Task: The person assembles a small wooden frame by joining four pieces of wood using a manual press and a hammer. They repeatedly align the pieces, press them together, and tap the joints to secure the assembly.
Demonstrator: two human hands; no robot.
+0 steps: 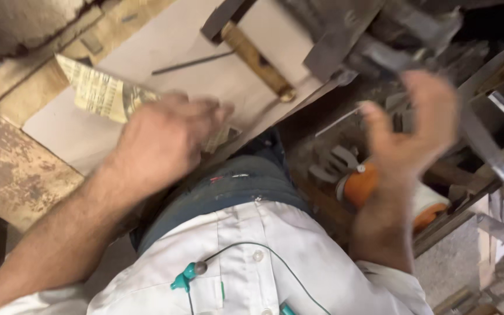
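A white shirt (252, 274) with a thin green cable (246, 248) clipped to it fills the near edge, dark trousers (234, 186) just beyond. The left hand (161, 140) lies knuckles-up on a folded sheet of printed paper (97, 93), pressing it flat against a pale board (164, 64) that rests across the lap; its fingers are curled down onto the sheet, though blur hides whether they pinch it. The right hand (418, 131) hangs in the air, fingers spread and holding nothing, just above an orange and white roll (366, 184) among scrap metal (328, 166). Farther back, a wooden handle (258, 58) with a metal tip lies on the board beside a thin dark rod (191, 61). The work appears to be at the stage of placing the paper; the next move likely needs the free hand to come across and steady or fetch something.
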